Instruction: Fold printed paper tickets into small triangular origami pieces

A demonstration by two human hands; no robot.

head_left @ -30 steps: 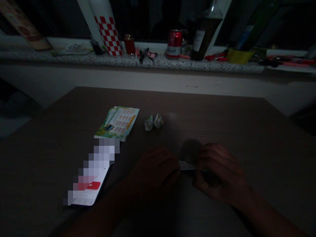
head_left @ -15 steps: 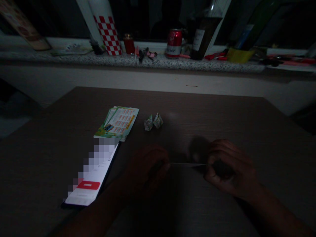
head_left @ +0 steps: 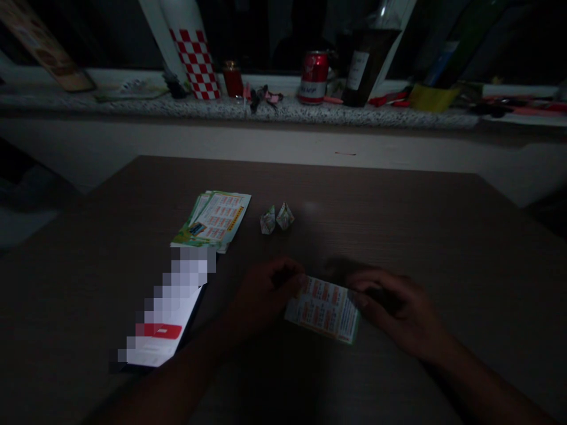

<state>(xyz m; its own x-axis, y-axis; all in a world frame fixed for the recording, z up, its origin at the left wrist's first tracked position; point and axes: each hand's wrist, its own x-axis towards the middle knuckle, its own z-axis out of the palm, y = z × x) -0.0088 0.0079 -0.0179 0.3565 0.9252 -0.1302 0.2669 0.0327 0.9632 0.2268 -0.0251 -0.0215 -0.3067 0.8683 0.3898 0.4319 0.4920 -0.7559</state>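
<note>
A small printed calendar card point(head_left: 325, 310) with orange and white blocks is held up above the table, its printed side facing me. My left hand point(head_left: 274, 289) pinches its upper left corner between thumb and fingers. At the upper right corner, my right hand point(head_left: 394, 304) grips the card the same way. Beyond the hands lie two small folded paper pieces point(head_left: 277, 218), pointed and patterned. To their left is a stack of similar calendar cards point(head_left: 217, 221), slightly fanned out. The scene is dim, so the fingers show only in part.
A lit phone point(head_left: 166, 319) lies left of my left forearm on the wooden table point(head_left: 376, 206). Behind, a speckled stone sill point(head_left: 283, 112) carries a red can point(head_left: 314, 77), a red-and-white checkered bottle point(head_left: 197, 65), a dark bottle point(head_left: 367, 68) and a small red jar point(head_left: 233, 78).
The card, seen edge-on before as a thin line, has tipped so its printed face shows. My right hand has shifted slightly left and its fingers have straightened. Stack, folded papers and phone stay put.
</note>
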